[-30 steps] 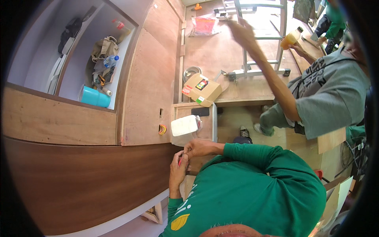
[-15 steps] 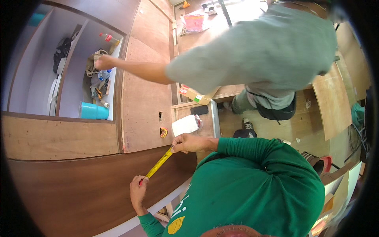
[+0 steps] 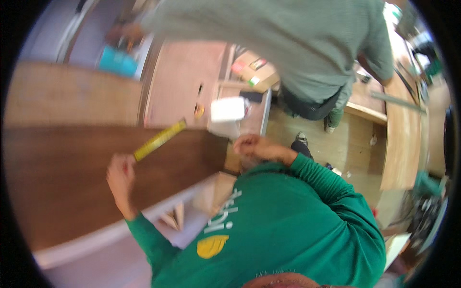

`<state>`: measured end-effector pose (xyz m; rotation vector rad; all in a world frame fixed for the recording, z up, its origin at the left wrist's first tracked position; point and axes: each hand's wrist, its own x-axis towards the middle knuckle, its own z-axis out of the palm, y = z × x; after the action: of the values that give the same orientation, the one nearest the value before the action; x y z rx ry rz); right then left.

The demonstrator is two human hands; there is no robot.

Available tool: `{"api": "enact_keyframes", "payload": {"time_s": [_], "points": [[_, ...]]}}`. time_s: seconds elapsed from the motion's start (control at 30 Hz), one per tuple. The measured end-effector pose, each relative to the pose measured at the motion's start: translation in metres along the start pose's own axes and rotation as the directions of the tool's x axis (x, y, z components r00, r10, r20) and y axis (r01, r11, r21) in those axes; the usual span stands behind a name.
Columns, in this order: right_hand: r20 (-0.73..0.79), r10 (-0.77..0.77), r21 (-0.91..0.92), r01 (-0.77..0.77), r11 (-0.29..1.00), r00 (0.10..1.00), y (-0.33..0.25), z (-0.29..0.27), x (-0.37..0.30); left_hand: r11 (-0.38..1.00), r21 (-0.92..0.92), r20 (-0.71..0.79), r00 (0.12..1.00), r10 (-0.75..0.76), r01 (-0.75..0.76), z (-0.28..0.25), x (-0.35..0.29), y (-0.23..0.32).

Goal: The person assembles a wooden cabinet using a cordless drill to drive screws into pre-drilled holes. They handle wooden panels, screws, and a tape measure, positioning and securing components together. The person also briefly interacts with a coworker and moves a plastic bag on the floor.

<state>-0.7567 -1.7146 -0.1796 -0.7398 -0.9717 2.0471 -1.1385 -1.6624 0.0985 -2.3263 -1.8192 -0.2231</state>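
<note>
My left hand (image 3: 121, 175) is closed around a tape measure, with a bit of red showing at the fingers. Its yellow blade (image 3: 160, 139) sticks out up and to the right over the dark brown wood panel (image 3: 72, 168), its far end free. My right hand (image 3: 259, 147) is apart from the blade, near the right end of the panel and below a white box-like container (image 3: 227, 109). Its fingers look bent but are smeared by motion, and I cannot make out anything in them.
A co-worker in a grey shirt (image 3: 307, 43) leans across ahead, one arm reaching to the shelf at far left beside a turquoise container (image 3: 118, 61). A cardboard box (image 3: 257, 71) and a dark flat object (image 3: 251, 96) lie near the white container. Boards (image 3: 403, 144) stand at right.
My right hand has let go of the blade's end and moved right. My left hand has moved left with the tape measure. The view has shifted, and the co-worker still reaches toward the shelf.
</note>
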Motion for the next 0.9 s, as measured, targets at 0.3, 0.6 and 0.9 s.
{"api": "enact_keyframes", "payload": {"time_s": [0.3,0.6,0.9], "points": [[0.091,0.180,-0.159,-0.164,0.974,0.979,0.008,-0.022,-0.039,0.670,0.742,-0.054,0.999,0.002,0.039,-0.136,0.017,0.018],[0.026,0.244,-0.202,-0.234,0.951,0.969,0.003,-0.054,-0.078,0.524,0.846,0.059,0.994,0.091,-0.099,-0.152,0.071,-0.002],[-0.234,0.289,-0.199,-0.336,0.920,0.928,0.007,-0.111,-0.114,0.484,0.869,0.152,0.987,-0.056,-0.106,-0.127,0.096,0.006]]}}
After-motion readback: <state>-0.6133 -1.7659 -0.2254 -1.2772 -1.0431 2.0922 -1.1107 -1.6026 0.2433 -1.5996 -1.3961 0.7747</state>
